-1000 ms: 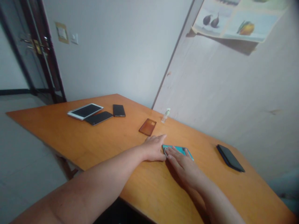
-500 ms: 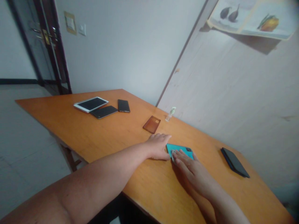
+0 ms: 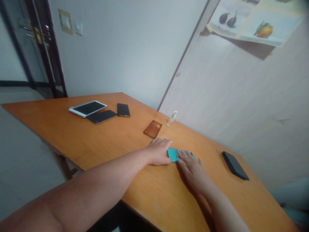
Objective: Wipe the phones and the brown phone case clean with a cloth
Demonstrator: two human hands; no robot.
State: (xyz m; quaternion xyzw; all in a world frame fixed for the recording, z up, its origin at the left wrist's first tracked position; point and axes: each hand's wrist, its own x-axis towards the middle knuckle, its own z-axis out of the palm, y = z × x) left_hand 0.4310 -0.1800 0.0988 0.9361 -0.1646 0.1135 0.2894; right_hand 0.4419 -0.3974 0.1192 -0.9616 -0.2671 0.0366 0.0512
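Note:
A teal phone [image 3: 172, 155] lies flat on the wooden table, its back facing up. My left hand [image 3: 158, 152] steadies its left end, with the thumb on the near side and the fingers on the far side. Over the phone's middle and right part lies my right hand [image 3: 194, 170]. Its fingers press a small white wipe [image 3: 178, 153] onto the teal surface; most of the wipe is hidden under them. The phone's camera corner is largely covered by the fingers. Beyond my left hand rests a brown translucent phone case [image 3: 153, 129].
A small clear pump bottle [image 3: 171, 119] stands near the wall. At the far left are a white tablet [image 3: 88, 109], a dark tablet [image 3: 102, 116] partly beneath it and a black phone [image 3: 123, 110]. A black wallet-like item [image 3: 235, 165] lies to the right on the table [image 3: 154, 193].
My right hand has slid across the phone's back with the wipe, now covering more of the camera end. My left hand keeps its hold. The whole view has shifted slightly.

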